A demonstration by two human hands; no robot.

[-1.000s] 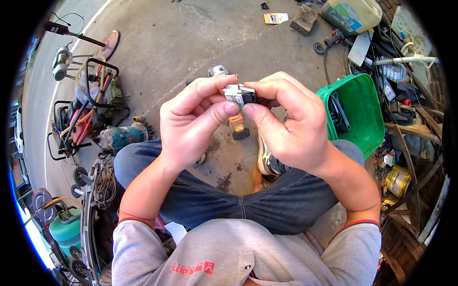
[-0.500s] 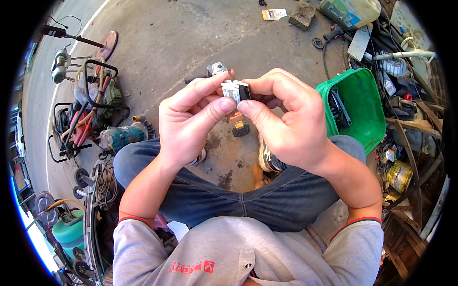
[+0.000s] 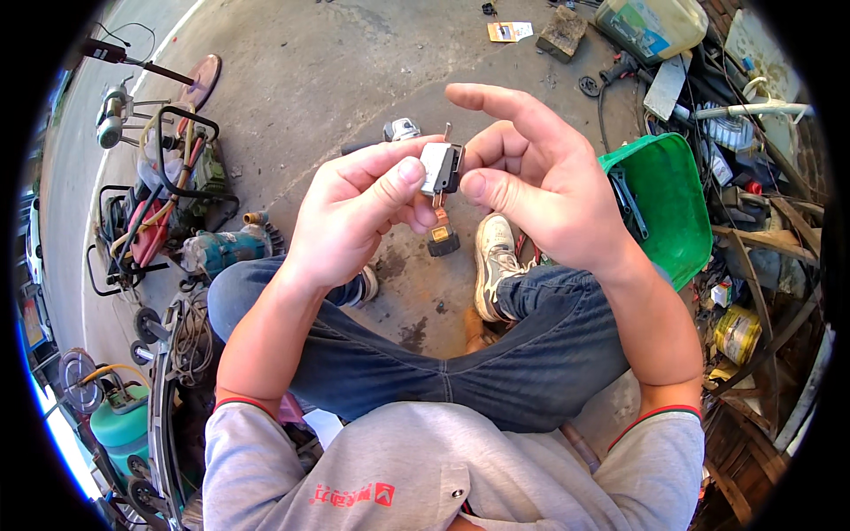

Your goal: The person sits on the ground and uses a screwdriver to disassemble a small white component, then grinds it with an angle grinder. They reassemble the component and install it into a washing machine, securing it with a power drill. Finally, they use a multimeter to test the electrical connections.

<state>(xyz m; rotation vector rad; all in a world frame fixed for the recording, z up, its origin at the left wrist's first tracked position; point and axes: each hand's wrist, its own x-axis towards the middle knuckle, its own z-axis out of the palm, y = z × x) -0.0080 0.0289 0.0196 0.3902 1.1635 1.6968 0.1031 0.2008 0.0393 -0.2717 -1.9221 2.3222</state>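
Grey-and-black block [image 3: 438, 170] — already pinched in the left hand [image 3: 341, 221], not set down — has the right hand [image 3: 558, 195] just to its right, fingers parted, seemingly empty.

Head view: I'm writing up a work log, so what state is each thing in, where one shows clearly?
Small silver-and-black part: held up off the ground.
Left hand: closed on the part, thumb against its side.
Right hand: open, beside the part; contact unclear.
Green bin: open, with wrench-like tools inside.
Orange-and-black tool: on the ground, partly hidden.
Cord: coiled.
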